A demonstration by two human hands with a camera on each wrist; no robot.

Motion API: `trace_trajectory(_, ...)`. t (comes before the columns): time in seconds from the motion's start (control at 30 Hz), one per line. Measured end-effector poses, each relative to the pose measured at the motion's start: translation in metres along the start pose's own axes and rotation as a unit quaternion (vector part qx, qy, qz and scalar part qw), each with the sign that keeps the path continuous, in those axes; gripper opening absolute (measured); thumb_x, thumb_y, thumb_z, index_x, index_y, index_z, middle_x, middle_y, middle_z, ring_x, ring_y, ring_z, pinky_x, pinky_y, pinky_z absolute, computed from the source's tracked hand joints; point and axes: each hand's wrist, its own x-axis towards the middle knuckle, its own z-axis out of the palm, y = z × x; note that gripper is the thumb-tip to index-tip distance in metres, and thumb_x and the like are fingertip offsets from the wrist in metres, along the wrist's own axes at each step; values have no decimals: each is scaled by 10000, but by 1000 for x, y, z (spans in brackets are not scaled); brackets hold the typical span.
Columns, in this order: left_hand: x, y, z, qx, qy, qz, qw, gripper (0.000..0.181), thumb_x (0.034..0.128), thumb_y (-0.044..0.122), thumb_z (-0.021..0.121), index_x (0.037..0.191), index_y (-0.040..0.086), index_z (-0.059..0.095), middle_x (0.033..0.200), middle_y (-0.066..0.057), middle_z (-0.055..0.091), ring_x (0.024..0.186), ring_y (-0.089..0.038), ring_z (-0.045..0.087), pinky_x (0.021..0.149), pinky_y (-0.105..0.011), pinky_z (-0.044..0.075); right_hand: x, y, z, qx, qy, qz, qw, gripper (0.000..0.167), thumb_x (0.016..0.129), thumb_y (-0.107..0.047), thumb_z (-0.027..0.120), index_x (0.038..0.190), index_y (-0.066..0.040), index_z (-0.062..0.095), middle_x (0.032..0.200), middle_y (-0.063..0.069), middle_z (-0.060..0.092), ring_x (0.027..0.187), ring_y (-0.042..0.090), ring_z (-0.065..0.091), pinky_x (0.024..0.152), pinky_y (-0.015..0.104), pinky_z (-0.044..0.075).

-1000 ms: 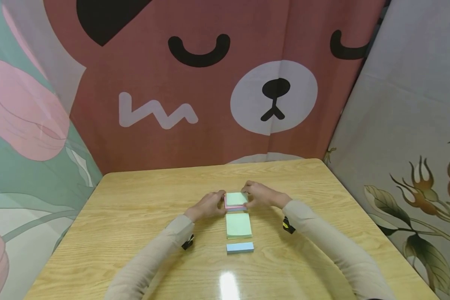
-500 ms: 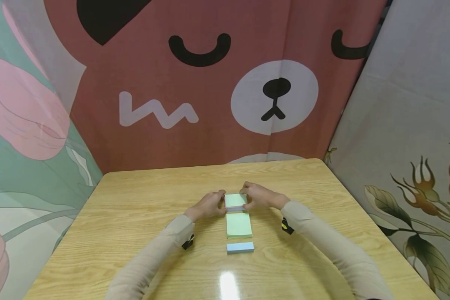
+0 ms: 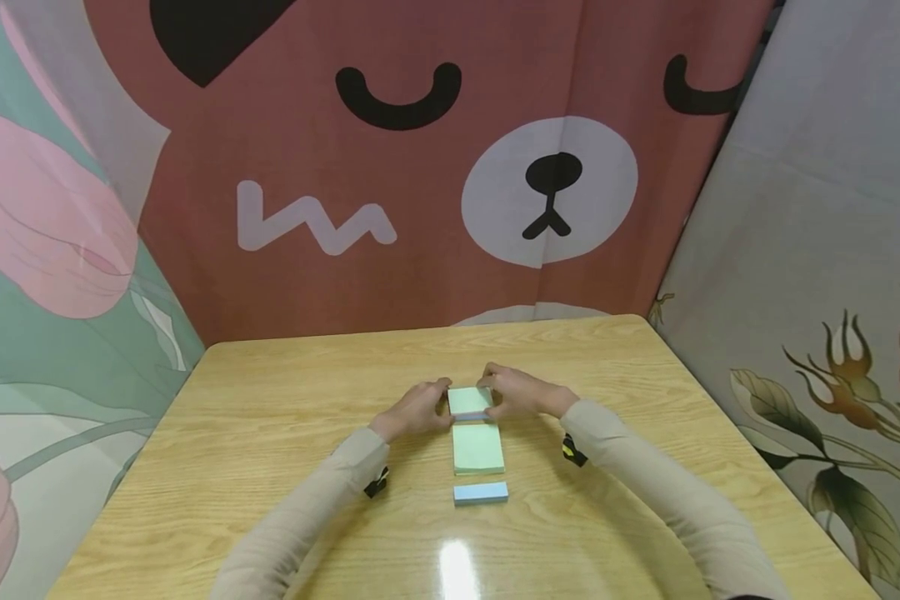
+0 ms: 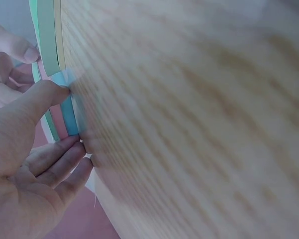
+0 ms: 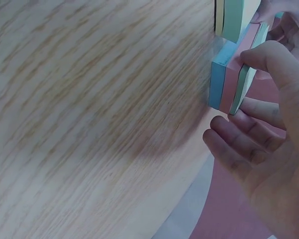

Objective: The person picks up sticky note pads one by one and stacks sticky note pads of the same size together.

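Observation:
Toward the back of the table lies a stack of sticky note pads: a light green pad [image 3: 468,401] on top, a pink pad [image 5: 231,84] in the middle and a blue pad [image 5: 217,85] at the bottom. On its left side my left hand [image 3: 418,408] pinches the stack low down, thumb at the near edge and fingers at the far edge. From the right my right hand [image 3: 521,392] pinches the upper pads, thumb at the near edge, fingers at the far edge. The pads' edges look nearly lined up.
Closer to me lies another light green pad [image 3: 477,450], with a yellowish layer [image 5: 219,18] beneath it. Nearer still is a narrow blue block [image 3: 481,493]. The wooden table [image 3: 300,375] ends at a bear-print curtain [image 3: 420,292].
The top green pad has shifted slightly left and toward me, so the pink edge no longer shows from the head. My right hand moved slightly left with it; the left hand stays put.

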Motion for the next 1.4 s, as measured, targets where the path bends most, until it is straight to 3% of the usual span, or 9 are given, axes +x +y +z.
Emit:
trace_trajectory(0.47,-1,4,-3,109,-96,-136,9998,520,883,187,755,1288,-34,516,903,-17,604,672,-106,459,604,-258,410,0,0,-1,-52,-68,120,9999,520,903,-302,731,1311,-14,588,1124,46,505,876,151,541,740,276,479)
trace_trajectory(0.77,-2,6,-2,-23,-151,-138,9998,546,890,181,747,1317,-52,498,879,-17,599,609,-94,423,570,-247,381,1,-2,-3,471,-226,362,9980,498,895,-242,743,1304,-18,572,1172,84,503,936,163,530,810,314,482)
trace_trajectory(0.97,0,4,0,-86,-214,-136,9996,649,895,184,741,1391,-100,433,804,-4,566,550,-81,393,526,-232,350,2,-1,-2,537,-290,396,9974,469,893,-223,742,1277,-17,569,1159,89,492,929,169,544,803,306,490)
trace_trajectory(1.2,0,-1,1,-135,-226,-164,9995,687,898,198,735,1421,-101,404,941,-8,617,660,-90,474,619,-245,427,1,-1,-2,659,-310,355,9967,502,899,-235,738,1315,-23,554,1147,76,486,927,176,532,793,308,481)
trace_trajectory(1.4,-1,0,1,-36,-236,-132,9996,783,909,207,721,1474,-127,294,1034,-61,629,765,-116,509,719,-279,466,1,1,-2,469,-295,258,9981,559,897,-246,744,1358,-15,529,1118,53,478,898,168,514,765,303,472)
